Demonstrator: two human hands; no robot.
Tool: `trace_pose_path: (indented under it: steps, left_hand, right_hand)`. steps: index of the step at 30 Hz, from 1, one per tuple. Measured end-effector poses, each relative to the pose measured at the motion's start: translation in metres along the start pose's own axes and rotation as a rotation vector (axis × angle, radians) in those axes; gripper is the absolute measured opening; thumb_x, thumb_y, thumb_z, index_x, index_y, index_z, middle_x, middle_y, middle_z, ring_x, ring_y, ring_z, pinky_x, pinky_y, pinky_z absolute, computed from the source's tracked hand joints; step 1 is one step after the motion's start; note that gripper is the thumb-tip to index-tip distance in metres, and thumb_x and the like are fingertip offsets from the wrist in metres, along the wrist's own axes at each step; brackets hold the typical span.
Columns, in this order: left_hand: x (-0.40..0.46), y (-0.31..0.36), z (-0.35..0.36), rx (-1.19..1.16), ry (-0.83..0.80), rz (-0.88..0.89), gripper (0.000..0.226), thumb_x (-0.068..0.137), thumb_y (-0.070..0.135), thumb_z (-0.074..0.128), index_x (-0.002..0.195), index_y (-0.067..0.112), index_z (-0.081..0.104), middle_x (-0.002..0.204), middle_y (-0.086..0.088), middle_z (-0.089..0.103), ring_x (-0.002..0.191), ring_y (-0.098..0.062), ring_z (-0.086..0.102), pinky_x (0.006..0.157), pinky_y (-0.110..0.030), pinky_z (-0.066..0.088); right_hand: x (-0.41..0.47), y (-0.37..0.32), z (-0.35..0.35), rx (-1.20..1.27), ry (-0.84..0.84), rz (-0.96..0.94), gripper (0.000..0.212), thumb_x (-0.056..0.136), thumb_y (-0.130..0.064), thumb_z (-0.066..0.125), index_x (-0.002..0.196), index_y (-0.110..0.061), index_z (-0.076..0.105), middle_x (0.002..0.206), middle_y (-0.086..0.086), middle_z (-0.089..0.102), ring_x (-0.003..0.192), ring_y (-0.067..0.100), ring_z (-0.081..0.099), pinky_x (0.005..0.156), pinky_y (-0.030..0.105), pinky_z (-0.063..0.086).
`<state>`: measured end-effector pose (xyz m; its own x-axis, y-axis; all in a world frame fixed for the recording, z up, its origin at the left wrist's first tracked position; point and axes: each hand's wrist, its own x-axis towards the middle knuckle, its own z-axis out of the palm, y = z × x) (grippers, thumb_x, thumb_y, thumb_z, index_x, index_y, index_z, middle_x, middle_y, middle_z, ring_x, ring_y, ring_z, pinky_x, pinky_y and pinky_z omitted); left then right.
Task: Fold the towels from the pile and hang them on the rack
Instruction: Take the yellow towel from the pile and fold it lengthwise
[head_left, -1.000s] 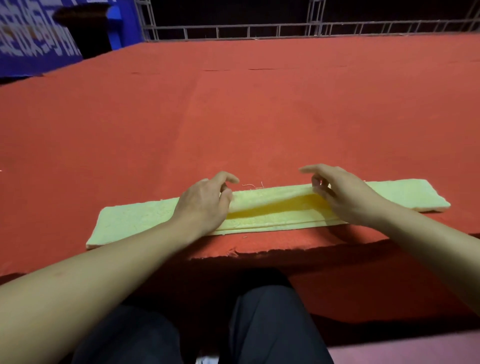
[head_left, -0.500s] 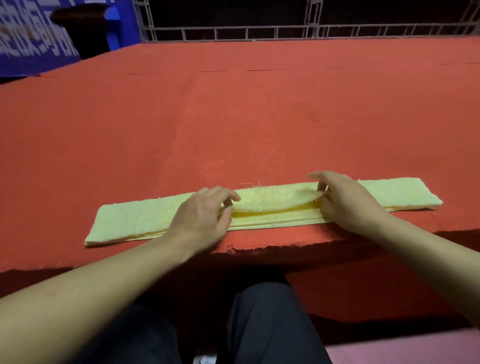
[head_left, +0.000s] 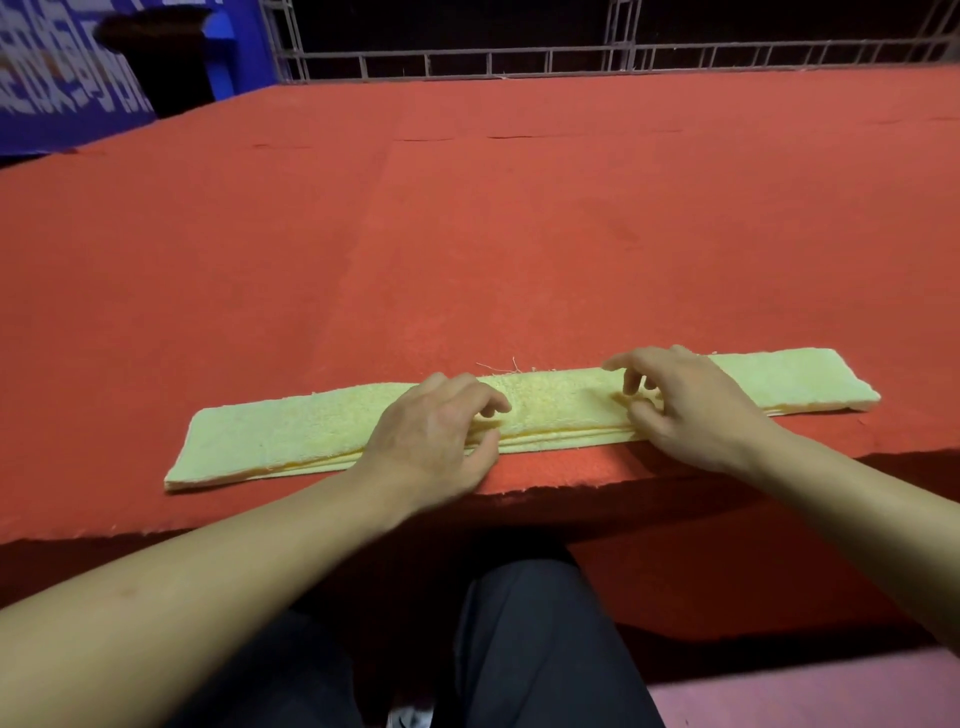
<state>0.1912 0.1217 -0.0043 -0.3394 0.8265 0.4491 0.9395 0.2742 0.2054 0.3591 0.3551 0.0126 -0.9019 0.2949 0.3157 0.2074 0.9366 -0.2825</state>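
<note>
A yellow towel (head_left: 291, 441) lies folded into a long narrow strip on the red table (head_left: 519, 249), parallel to its front edge and close to it. My left hand (head_left: 431, 436) sits on the strip's middle, curled fingers on top and thumb at the front edge, pinching the upper layer. My right hand (head_left: 691, 410) holds the strip the same way a little to the right. The stretch of towel between my hands lies flat. No towel pile and no rack are in view.
The table's front edge (head_left: 571, 488) runs just below the towel. A metal railing (head_left: 519, 57) lines the far side, and a blue banner (head_left: 62, 88) stands at the back left. My dark trousers (head_left: 530, 649) show below.
The upper layer, held lifted and open between my hands a second ago, has come down flat onto the strip. Both hands have lowered with it.
</note>
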Motion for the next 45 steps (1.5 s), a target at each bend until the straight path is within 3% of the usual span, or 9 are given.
trace_pose_path:
  steps: [3, 8, 14, 25, 30, 37, 39, 41, 45]
  left_hand:
    - [0.004, 0.005, 0.007, 0.003, -0.069, -0.030, 0.024, 0.094, 0.031, 0.055, 0.118, 0.029, 0.059, 0.105, 0.015, 0.059, 0.096, -0.009, 0.049, 0.080, -0.022, 0.039]
    - [0.001, 0.001, 0.011, -0.054, -0.037, 0.000, 0.019, 0.093, 0.022, 0.060, 0.112, 0.025, 0.063, 0.098, 0.012, 0.062, 0.091, -0.011, 0.053, 0.079, -0.026, 0.046]
    - [0.000, -0.002, 0.007, -0.065, -0.110, -0.023, 0.027, 0.093, 0.035, 0.063, 0.118, 0.025, 0.061, 0.105, 0.011, 0.063, 0.100, -0.012, 0.052, 0.088, -0.029, 0.046]
    - [-0.002, -0.001, 0.008, -0.067, 0.032, 0.049, 0.022, 0.095, 0.023, 0.059, 0.117, 0.022, 0.060, 0.095, 0.011, 0.062, 0.087, -0.013, 0.056, 0.073, -0.029, 0.049]
    - [-0.008, -0.004, 0.011, 0.039, -0.038, 0.141, 0.026, 0.090, 0.027, 0.065, 0.116, 0.024, 0.062, 0.095, 0.011, 0.065, 0.084, -0.013, 0.055, 0.072, -0.021, 0.042]
    - [0.009, 0.014, 0.002, -0.043, 0.028, 0.009, 0.036, 0.096, 0.042, 0.037, 0.114, 0.025, 0.064, 0.108, 0.010, 0.064, 0.095, -0.015, 0.053, 0.083, -0.031, 0.046]
    - [0.020, 0.021, 0.002, -0.027, -0.053, -0.065, 0.040, 0.100, 0.040, 0.034, 0.132, 0.027, 0.054, 0.131, 0.008, 0.058, 0.118, -0.019, 0.051, 0.100, -0.038, 0.042]
    - [0.026, 0.020, 0.008, 0.069, -0.272, -0.148, 0.051, 0.102, 0.046, 0.028, 0.152, 0.033, 0.026, 0.159, 0.007, 0.028, 0.146, -0.019, 0.024, 0.118, -0.043, 0.022]
    - [0.021, 0.010, 0.018, 0.220, -0.606, -0.198, 0.064, 0.098, 0.062, 0.008, 0.153, 0.039, -0.015, 0.163, 0.006, -0.016, 0.150, -0.017, -0.015, 0.121, -0.050, -0.006]
  right_hand:
    - [-0.006, 0.010, -0.002, -0.093, -0.045, 0.001, 0.048, 0.080, -0.036, 0.045, 0.127, -0.032, 0.055, 0.098, -0.017, 0.056, 0.091, 0.013, 0.045, 0.085, 0.039, 0.039]
    - [-0.016, 0.023, 0.000, -0.099, -0.077, 0.031, 0.049, 0.083, -0.015, 0.056, 0.130, -0.029, 0.053, 0.105, -0.013, 0.058, 0.109, 0.015, 0.051, 0.089, 0.037, 0.036]
    - [-0.015, 0.026, -0.003, -0.007, -0.119, -0.039, 0.043, 0.089, -0.021, 0.063, 0.130, -0.031, 0.055, 0.101, -0.019, 0.056, 0.099, 0.010, 0.051, 0.090, 0.032, 0.042]
    - [-0.020, 0.029, -0.005, 0.038, -0.051, -0.046, 0.040, 0.096, -0.014, 0.056, 0.134, -0.026, 0.054, 0.101, -0.013, 0.054, 0.097, 0.011, 0.050, 0.083, 0.026, 0.036]
    - [-0.026, 0.029, -0.005, -0.019, -0.118, -0.107, 0.037, 0.093, -0.022, 0.057, 0.130, -0.030, 0.055, 0.095, -0.020, 0.053, 0.092, 0.008, 0.046, 0.085, 0.034, 0.041]
    - [-0.014, 0.005, -0.003, 0.035, 0.052, -0.088, 0.040, 0.093, -0.044, 0.037, 0.122, -0.031, 0.061, 0.100, -0.015, 0.058, 0.096, 0.013, 0.047, 0.087, 0.037, 0.034]
    - [-0.001, -0.011, 0.004, 0.025, 0.057, -0.080, 0.045, 0.095, -0.047, 0.031, 0.124, -0.029, 0.060, 0.109, -0.010, 0.061, 0.103, 0.017, 0.049, 0.089, 0.040, 0.038]
    - [0.011, -0.023, 0.016, -0.064, -0.003, -0.071, 0.055, 0.095, -0.052, 0.023, 0.133, -0.029, 0.054, 0.124, -0.005, 0.059, 0.116, 0.022, 0.050, 0.096, 0.045, 0.041]
    - [0.021, -0.027, 0.043, -0.193, -0.235, -0.026, 0.076, 0.086, -0.065, 0.003, 0.151, -0.034, 0.027, 0.155, -0.004, 0.035, 0.143, 0.020, 0.029, 0.116, 0.044, 0.024]
